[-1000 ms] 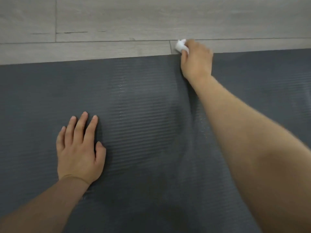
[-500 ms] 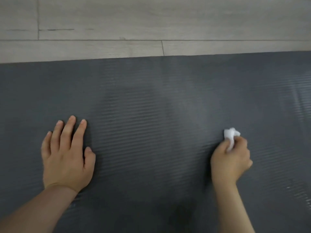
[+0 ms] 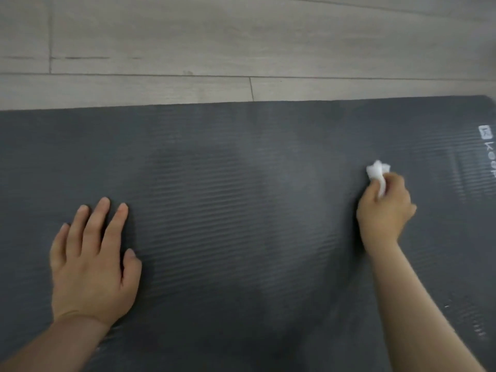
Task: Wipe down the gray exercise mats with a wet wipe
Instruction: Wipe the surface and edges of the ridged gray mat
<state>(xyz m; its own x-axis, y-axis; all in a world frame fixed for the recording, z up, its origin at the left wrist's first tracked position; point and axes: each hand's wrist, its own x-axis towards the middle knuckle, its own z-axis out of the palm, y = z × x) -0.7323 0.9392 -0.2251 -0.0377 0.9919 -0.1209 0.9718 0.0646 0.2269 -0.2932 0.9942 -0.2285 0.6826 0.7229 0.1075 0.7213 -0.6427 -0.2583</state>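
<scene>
One gray mat (image 3: 241, 210) fills the lower frame, cut off at three edges, its logo (image 3: 487, 154) partly cropped at right; right hand (image 3: 383, 210) fingers grip one crumpled wipe (image 3: 377, 173) on it; left hand (image 3: 91, 264) lies flat, fingers straight, lower left; wood floor (image 3: 241, 44) above

Gray ribbed exercise mat (image 3: 241, 210) lies flat, duller smeared patches across its middle. White wet wipe (image 3: 377, 174), crumpled, sticks out of the right grip (image 3: 383, 210) on the far side, down against the mat.

Head view, steeply down, close over mat (image 3: 241, 210)
</scene>
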